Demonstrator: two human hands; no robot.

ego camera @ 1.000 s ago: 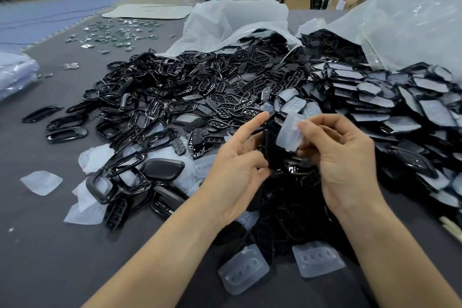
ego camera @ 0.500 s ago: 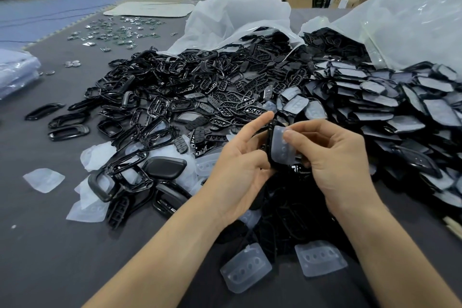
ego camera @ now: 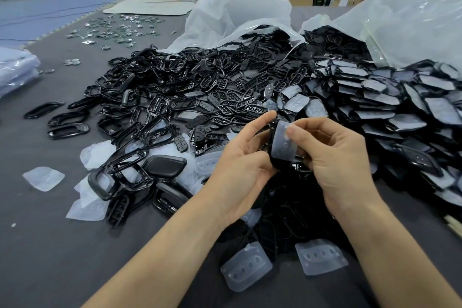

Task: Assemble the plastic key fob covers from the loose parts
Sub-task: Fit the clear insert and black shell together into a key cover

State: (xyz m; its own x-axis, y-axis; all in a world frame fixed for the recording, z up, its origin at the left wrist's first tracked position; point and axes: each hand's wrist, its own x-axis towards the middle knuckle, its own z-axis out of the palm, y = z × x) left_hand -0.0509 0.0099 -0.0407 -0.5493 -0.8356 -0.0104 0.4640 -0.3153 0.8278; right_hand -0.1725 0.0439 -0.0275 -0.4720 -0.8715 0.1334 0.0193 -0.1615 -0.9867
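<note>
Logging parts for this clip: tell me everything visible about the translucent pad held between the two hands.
The translucent pad is a milky, rubbery-looking sheet with rounded corners and faint round button dimples. It stands nearly upright, slightly bowed, lying against a black shell gripped by the left hand. The right hand pinches it, a fingertip pressing its face. It is held above the heap of black parts.

Bare left hand point(ego camera: 241, 170), bare right hand point(ego camera: 336, 157), bare forearms point(ego camera: 165, 255).

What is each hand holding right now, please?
Left hand: grips the black plastic key fob shell.
Right hand: pinches the translucent rubbery button pad against it.
</note>
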